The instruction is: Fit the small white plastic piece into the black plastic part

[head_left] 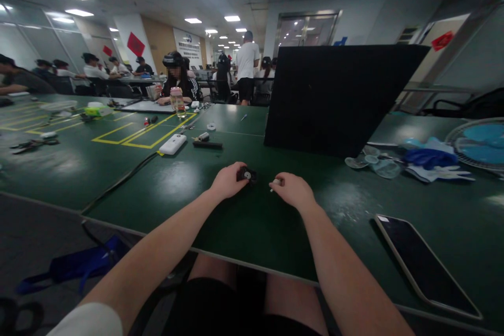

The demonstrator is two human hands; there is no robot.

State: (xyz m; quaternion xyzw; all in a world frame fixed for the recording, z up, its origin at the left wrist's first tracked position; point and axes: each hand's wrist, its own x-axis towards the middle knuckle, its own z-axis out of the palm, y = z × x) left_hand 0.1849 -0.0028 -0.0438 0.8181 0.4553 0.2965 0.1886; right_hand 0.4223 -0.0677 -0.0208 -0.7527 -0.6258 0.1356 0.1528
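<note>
My left hand [229, 180] is closed around a small black part with a pale round disc [247, 175] on its face. It is held just above the green table, near the middle of the view. To the right of it, my right hand [294, 189] pinches a small whitish piece [276, 182] between thumb and fingertips. The two held things are apart, with a short gap between them. My fingers cover much of both, so their exact kind cannot be told.
A large black panel [338, 100] stands ahead on the right. A phone [427, 265] lies at the right front, gloves [433, 163] behind it. A white power bank [173, 144], a dark bar [207, 145] and a bottle [178, 102] are left of centre. A person [179, 81] sits opposite.
</note>
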